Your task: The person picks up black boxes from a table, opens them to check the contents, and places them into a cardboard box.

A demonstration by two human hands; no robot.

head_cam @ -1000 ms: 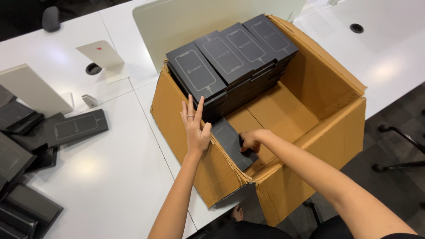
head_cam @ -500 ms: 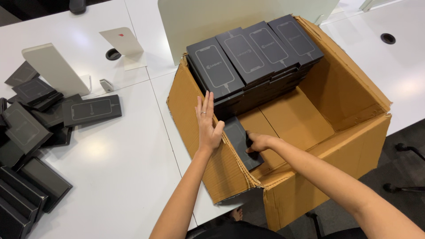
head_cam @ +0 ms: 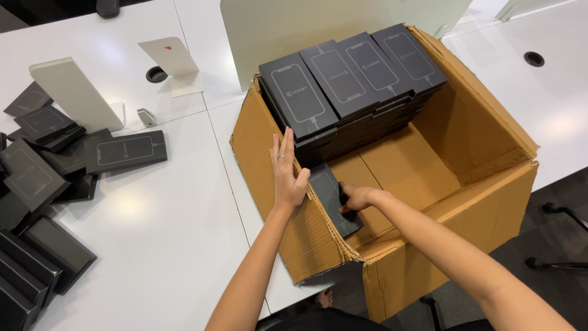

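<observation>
Just below the frame's centre, the right hand (head_cam: 355, 197) pinches a flat black rectangular box (head_cam: 334, 197) inside the big brown cardboard carton (head_cam: 490, 184); its long axis slants from upper left to lower right. The left hand (head_cam: 288, 175) rests open, fingers straight, against the carton's left wall.

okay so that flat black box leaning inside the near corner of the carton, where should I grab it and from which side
Take the flat black box by its two long edges near the upper end, coming down from above through the open top of the cardboard carton. It leans tilted against the near left wall, so its underside is hard to reach, while its face and edges lie exposed. The left hand already steadies it; the right hand rests on its face.
</observation>
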